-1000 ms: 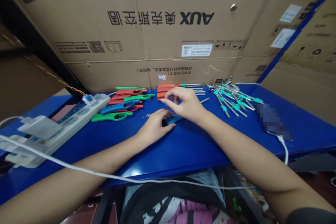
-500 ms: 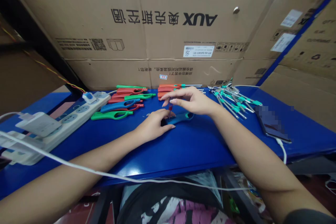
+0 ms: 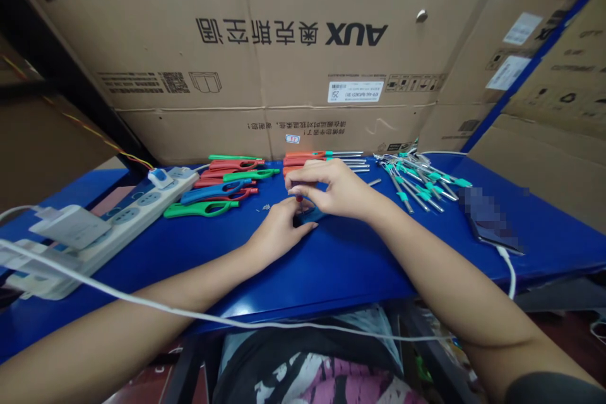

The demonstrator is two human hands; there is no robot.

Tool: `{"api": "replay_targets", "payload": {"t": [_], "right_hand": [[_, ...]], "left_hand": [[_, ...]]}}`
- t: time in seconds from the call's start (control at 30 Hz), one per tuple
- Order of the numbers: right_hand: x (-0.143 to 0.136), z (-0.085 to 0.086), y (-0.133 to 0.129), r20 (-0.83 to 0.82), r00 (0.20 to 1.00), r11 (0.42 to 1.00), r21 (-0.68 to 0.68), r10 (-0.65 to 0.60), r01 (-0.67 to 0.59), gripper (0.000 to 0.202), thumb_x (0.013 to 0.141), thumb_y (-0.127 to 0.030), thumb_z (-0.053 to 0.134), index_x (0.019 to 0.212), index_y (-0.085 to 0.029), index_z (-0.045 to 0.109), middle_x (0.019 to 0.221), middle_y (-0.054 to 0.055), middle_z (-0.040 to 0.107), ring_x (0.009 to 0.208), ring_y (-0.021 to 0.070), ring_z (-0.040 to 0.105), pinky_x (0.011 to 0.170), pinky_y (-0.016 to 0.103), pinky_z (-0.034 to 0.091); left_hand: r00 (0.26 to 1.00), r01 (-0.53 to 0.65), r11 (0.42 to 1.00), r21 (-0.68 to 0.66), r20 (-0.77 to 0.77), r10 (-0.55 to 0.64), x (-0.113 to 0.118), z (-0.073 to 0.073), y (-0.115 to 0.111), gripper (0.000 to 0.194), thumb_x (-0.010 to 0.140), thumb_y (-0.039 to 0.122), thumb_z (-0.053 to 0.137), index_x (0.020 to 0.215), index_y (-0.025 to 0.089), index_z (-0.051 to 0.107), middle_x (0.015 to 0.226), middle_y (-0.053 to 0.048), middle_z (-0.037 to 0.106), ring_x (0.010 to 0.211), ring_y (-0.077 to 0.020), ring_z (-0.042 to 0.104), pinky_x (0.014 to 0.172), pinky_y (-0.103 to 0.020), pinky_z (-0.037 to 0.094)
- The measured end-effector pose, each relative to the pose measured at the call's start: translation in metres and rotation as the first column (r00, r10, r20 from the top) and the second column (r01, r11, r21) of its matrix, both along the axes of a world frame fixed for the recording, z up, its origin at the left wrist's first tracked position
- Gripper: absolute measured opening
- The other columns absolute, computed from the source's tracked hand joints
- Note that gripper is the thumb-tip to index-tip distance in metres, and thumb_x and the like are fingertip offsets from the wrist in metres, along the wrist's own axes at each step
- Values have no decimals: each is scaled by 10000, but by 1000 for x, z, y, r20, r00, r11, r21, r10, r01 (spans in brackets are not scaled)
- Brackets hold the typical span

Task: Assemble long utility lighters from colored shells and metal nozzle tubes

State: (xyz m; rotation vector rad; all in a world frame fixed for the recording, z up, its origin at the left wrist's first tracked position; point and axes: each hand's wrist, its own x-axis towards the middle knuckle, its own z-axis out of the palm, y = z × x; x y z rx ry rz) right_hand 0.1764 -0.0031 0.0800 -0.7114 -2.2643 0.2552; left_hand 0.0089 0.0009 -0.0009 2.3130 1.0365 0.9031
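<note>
My left hand rests on the blue table, its fingers and thumb closed round a blue plastic handle that is mostly hidden. Above it, my right hand pinches a small screwdriver with a red grip, its shaft pointing down at the blue handle. Tiny screws lie just left of my left hand. Behind my right hand are orange handles with metal rods. Red, green and blue handles lie in a stack to the left.
At the right lies a pile of metal rods with teal parts, beside a phone on a white cable. A white power strip with plugs stands at the left. A long cable crosses before me. Cardboard stands behind.
My right hand and the screwdriver have moved slightly left, and now cover more of the blue handle. A metal rod shows to the right of my right hand.
</note>
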Motion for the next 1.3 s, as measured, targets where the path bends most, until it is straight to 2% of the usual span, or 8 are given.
{"api": "replay_targets", "payload": {"t": [0.17,0.33,0.53,0.77,0.93,1.13,1.23,1.3], "right_hand": [[-4,1,-2,51,996,997,34,-77,75,134,878,-107,576,807,-167,673,690,-2,642,667,121,541,665,230,387],[-4,-5,-1,-22,994,994,12,-105,105,130,888,-143,590,886,-174,716,796,14,724,687,123,602,686,233,435],[3,-9,4,-120,984,990,-65,-129,121,185,901,-167,589,1002,-166,744,955,50,765,781,146,670,744,269,502],[9,-9,7,-156,988,999,-47,-15,8,203,884,-254,670,1058,-184,745,958,48,760,803,147,664,738,276,514],[12,-6,8,-102,995,998,71,8,-1,131,887,-294,682,890,-177,741,844,41,737,762,143,642,758,291,510],[13,-10,11,-56,998,993,111,43,-37,197,940,-250,597,1070,-189,732,978,71,761,912,180,690,867,339,529],[11,-11,9,-39,994,993,60,102,-100,274,958,-174,515,1159,-183,701,1025,71,761,945,169,702,888,325,533],[9,-11,7,-45,992,993,32,115,-114,279,939,-141,514,1140,-183,702,1022,63,764,919,162,711,860,306,541]], "left_hand": [[999,-34,999,5,-25,34,4,3,-5,166,801,161,747,934,157,646,928,-62,711,921,-248,687,852,-384,560],[1000,-18,1000,2,-25,18,3,1,-1,205,803,191,748,979,154,647,967,-74,714,930,-255,684,857,-398,560],[991,121,992,-27,-60,-122,-8,2,13,262,800,244,754,1037,166,672,1066,-85,726,970,-254,693,888,-398,557],[940,315,948,-43,-120,-318,-21,9,22,313,855,267,701,1154,188,654,1202,-92,708,1108,-252,671,992,-401,524],[942,314,949,-25,-122,-314,-20,8,22,313,855,274,702,1151,186,655,1178,-89,715,1089,-250,678,981,-403,534],[952,289,956,-47,-89,-292,-18,9,20,292,839,300,712,1103,181,670,1152,-100,725,1059,-261,689,963,-413,546],[951,293,955,-44,-91,-296,-17,11,20,221,834,271,708,1035,183,685,1105,-89,739,1022,-258,700,948,-407,552],[955,280,959,-44,-88,-283,-17,11,20,196,820,262,715,998,186,688,1066,-78,746,991,-255,704,931,-405,558]]}}
